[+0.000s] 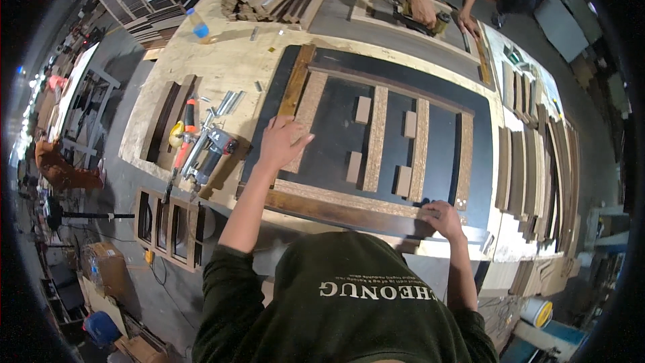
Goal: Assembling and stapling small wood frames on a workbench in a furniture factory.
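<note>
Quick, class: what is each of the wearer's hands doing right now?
Left hand: open, fingers spread, over the left side strip.
Right hand: fingers curled at the front strip; whether it grips cannot be told.

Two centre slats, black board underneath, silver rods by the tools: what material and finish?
Centre slats: probably particleboard or strand board, raw; mottled tan flecks.
Black board: smooth, faintly smudged; laminate or paint, core unclear.
Silver rods: likely bare metal; bright grey highlights.
</note>
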The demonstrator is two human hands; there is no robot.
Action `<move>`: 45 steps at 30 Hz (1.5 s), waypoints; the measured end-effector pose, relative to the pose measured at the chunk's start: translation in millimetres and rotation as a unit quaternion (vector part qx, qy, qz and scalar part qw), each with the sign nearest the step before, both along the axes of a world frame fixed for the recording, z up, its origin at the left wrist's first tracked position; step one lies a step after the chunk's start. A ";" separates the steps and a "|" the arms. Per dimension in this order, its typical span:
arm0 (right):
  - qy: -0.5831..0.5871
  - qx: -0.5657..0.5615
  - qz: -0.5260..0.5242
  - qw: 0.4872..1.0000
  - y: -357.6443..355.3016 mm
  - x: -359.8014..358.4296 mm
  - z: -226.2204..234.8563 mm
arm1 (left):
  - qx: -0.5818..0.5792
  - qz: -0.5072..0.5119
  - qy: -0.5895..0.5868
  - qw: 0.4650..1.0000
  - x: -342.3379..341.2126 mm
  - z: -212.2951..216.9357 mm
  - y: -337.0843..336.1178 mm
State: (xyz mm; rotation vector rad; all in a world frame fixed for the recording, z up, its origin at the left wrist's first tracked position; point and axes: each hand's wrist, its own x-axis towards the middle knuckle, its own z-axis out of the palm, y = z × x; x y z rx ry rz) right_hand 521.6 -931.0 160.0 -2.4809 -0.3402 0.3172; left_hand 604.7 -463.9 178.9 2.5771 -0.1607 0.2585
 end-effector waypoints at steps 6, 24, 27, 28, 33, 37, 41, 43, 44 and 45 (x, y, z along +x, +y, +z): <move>0.054 -0.002 -0.006 0.999 -3.4 1.4 -5.8 | 0.111 0.034 0.070 0.991 10.4 -50.0 -11.1; 0.096 0.069 -0.071 0.990 -9.6 9.6 -17.2 | 0.021 0.047 0.062 0.997 -2.7 -62.8 2.0; 0.110 0.043 -0.040 0.992 -2.8 20.3 -10.9 | 0.048 0.065 0.023 0.996 12.3 -51.5 5.5; 0.122 0.026 -0.028 0.992 2.7 24.6 -10.9 | 0.063 0.061 0.034 0.996 11.5 -45.2 2.5; 0.070 -0.020 0.021 0.997 -20.5 14.5 -28.4 | 0.202 0.061 -0.006 0.977 9.1 -66.4 -22.2; 0.032 0.010 -0.001 0.999 -25.0 -1.6 -40.5 | 0.139 0.078 0.039 0.986 -0.8 -76.6 -29.0; 0.042 0.043 -0.024 0.998 -1.5 -7.8 -13.3 | 0.123 0.086 0.027 0.988 -5.4 -78.9 -26.9; -0.012 0.041 -0.044 0.998 2.7 -9.3 -16.3 | 0.113 0.080 0.023 0.990 3.0 -77.0 -26.0; -0.069 0.047 -0.057 0.995 1.3 -9.5 -27.3 | 0.130 0.076 0.010 0.989 7.7 -71.6 -26.3; -0.120 0.067 -0.037 0.990 9.7 -7.2 -24.6 | 0.150 0.092 0.025 0.984 10.6 -70.4 -27.0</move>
